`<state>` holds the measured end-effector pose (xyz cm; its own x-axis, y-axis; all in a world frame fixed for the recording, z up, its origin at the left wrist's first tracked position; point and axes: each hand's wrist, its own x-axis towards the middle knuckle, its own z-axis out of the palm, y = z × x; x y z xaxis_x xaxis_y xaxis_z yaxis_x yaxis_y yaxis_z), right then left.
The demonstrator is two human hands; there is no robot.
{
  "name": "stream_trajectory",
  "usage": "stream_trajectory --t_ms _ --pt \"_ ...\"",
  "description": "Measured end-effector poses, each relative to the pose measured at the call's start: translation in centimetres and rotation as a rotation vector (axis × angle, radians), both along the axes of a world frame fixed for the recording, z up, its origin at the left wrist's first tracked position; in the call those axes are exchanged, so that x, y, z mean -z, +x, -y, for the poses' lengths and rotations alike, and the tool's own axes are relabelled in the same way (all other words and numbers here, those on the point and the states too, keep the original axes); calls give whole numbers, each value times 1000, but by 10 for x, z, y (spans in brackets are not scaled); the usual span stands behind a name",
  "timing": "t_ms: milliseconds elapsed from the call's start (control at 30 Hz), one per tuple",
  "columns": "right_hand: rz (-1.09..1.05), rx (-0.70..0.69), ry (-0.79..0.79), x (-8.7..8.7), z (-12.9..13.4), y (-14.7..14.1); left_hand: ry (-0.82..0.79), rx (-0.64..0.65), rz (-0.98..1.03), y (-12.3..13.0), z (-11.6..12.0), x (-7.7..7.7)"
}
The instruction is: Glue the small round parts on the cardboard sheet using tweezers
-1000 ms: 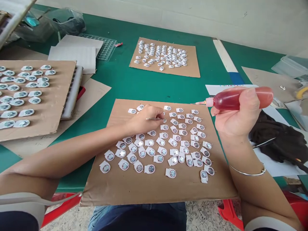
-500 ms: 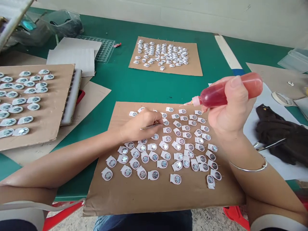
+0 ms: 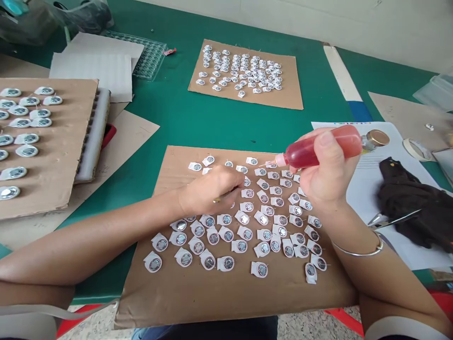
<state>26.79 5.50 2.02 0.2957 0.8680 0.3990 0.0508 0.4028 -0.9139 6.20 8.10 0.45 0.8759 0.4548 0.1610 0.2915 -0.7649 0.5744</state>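
Observation:
On a brown cardboard sheet (image 3: pixel 226 297) lie many small white tabs with round silver discs (image 3: pixel 260 269), some with fine wires sticking out. My left hand (image 3: pixel 215 189) rests low over the upper-left part of the sheet, fingers closed around a slim metal tool (image 3: pixel 216 200) whose far end is hidden. My right hand (image 3: pixel 325 165) grips a soft squeeze bottle (image 3: pixel 318 146) of red liquid, tilted nearly level. Its needle tip (image 3: pixel 264 165) points left, above discs near the sheet's top edge.
Another cardboard sheet (image 3: pixel 297 89) of discs lies at the back. A third (image 3: pixel 67 189) rests raised on a foam block (image 3: pixel 94 137) at left. At right are paper (image 3: pixel 364 184), dark cloth (image 3: pixel 410 198), metal tweezers (image 3: pixel 399 219), a tape roll (image 3: pixel 417 150) and a gold-capped jar (image 3: pixel 377 139).
My right hand has moved left and slightly down with the squeeze bottle, uncovering the gold-capped jar. The left hand has turned slightly, hiding more of the slim metal tool. The view has shifted a little.

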Motion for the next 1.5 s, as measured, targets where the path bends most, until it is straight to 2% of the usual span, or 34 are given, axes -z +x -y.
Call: stream_trajectory --t_ms 100,200,300,433,867,1200,1500 --pt "120 54 -66 9 1 -3 102 51 -29 2 4 5" --pt "309 119 -98 14 2 -10 323 96 -64 3 13 10" --pt "438 109 -90 17 4 -18 566 131 -112 5 22 14" --pt "515 79 -73 21 5 -21 715 99 -104 6 29 18" --pt "530 20 -116 31 4 -18 750 99 -133 5 29 23" --pt "513 44 -150 35 2 -17 761 90 -82 6 28 20" --pt "566 86 -122 33 2 -17 751 102 -127 5 29 21"
